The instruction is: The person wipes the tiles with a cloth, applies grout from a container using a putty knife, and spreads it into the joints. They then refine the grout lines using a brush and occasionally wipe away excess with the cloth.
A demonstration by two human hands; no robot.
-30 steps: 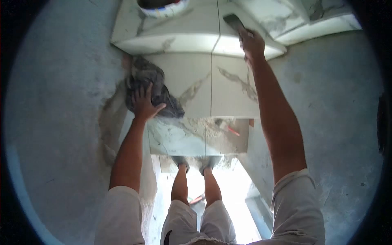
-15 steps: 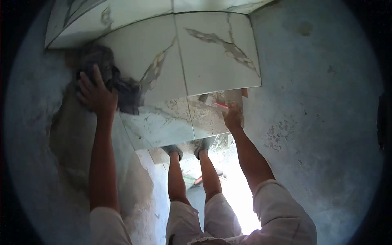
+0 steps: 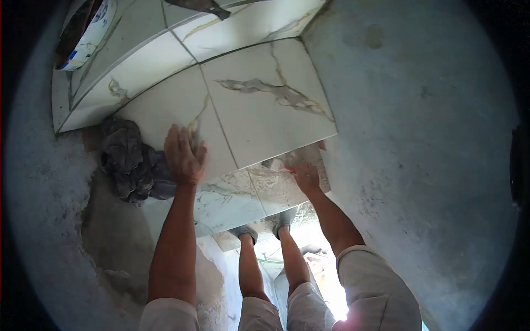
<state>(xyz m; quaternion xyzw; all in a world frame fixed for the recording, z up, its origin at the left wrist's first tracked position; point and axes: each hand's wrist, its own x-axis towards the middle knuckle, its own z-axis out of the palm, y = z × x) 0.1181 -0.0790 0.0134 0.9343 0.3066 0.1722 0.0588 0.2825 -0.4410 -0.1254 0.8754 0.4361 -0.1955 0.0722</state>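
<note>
My left hand (image 3: pixel 186 157) lies flat with fingers spread on the marbled step tile (image 3: pixel 165 110); nothing is in it. To its left, a crumpled dark cloth (image 3: pixel 124 163) rests at the tile's edge. My right hand (image 3: pixel 305 176) is down at the lower, dusty step (image 3: pixel 229 196), touching the red handle of a brush (image 3: pixel 274 164). Its fingers look partly extended, and whether they close round the handle is hard to make out. On the step above, a dark flat tool (image 3: pixel 201 5) lies with its end over the edge.
A white bucket (image 3: pixel 96 36) stands on the upper step at the top left. Rough plastered walls (image 3: pixel 397 154) flank the stairs on both sides. My feet (image 3: pixel 282 223) are on a lower step, with bright light beyond.
My left hand has left the dark cloth and moved right onto the bare tile. My right hand has let go of the flat tool above and come down to the brush. The view has shifted.
</note>
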